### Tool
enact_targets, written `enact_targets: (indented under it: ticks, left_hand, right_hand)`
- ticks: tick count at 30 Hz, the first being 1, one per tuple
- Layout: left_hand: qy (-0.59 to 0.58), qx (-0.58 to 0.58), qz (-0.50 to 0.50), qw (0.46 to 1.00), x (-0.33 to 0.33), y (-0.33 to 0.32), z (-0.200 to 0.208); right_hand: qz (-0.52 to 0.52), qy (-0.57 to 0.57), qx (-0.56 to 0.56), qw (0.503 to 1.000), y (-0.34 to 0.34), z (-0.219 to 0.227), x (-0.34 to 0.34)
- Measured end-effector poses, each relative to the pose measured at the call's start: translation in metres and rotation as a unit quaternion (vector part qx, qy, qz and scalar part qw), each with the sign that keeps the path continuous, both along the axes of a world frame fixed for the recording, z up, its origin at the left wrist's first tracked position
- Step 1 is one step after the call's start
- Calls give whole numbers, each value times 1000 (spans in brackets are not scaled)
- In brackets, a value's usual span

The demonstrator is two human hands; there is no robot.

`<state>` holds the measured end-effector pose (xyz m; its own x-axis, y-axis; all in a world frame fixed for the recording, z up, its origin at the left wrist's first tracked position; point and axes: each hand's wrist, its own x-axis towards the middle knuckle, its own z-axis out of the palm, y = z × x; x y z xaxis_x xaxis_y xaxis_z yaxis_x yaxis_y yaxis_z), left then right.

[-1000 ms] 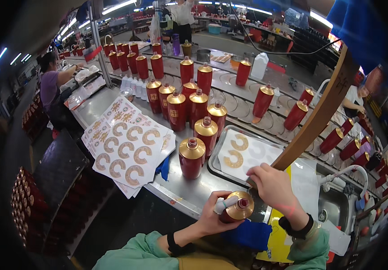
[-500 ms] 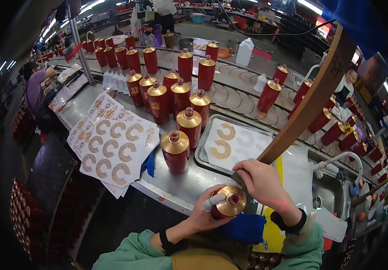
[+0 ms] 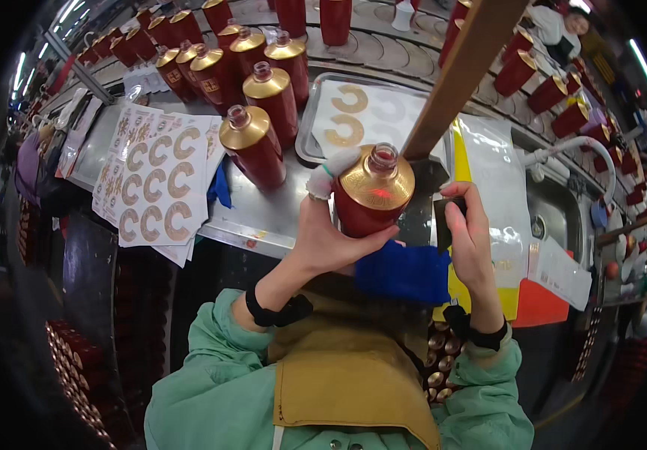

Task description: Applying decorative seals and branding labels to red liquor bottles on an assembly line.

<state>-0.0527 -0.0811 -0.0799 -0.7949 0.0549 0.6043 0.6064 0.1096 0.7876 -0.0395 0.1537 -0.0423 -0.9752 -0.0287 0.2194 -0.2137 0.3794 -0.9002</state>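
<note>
A red bottle (image 3: 368,214) with a gold shoulder and open neck is gripped by my left hand (image 3: 320,236), tilted slightly above the bench edge. A pale cover wraps one finger of that hand, which lies against the gold shoulder. My right hand (image 3: 472,236) is beside the bottle, apart from it, pinching a small dark flat scraper-like piece (image 3: 443,223). Behind the bottle, a metal tray (image 3: 310,124) holds a white sheet (image 3: 383,127) with two gold C-shaped decals on its left part. A similar red bottle (image 3: 254,150) stands left of the one I hold.
Sheets of C-shaped decals (image 3: 155,184) overhang the bench at left. More red-and-gold bottles (image 3: 211,75) stand behind. A wooden post (image 3: 462,71) rises beyond my right hand. A blue cloth (image 3: 404,274) lies at the bench edge; a sink (image 3: 560,214) is at right.
My view has tipped downward. My left hand has raised the bottle, showing more of its side. My right hand has moved right, away from the wooden post, with the dark piece in its fingers.
</note>
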Motion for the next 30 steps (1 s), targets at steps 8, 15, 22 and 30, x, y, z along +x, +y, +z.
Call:
enact_targets:
  ticks: [8,15,22,30]
  left_hand:
    - [-79,-20,-150,985,21,41,17]
    - [-209,60,-162,963,33,69,-1]
    - [-304,59,-155,938,24,76,-8]
    - [-379,71,-150,910,12,74,-20]
  right_hand:
    - [34,-33,-133,990,1,-22,65]
    - [31,-40,-39,998,10,-27,88]
    - [12,-74,-42,996,10,-25,81]
    - [-28,-137,-77,987,4,-33,69]
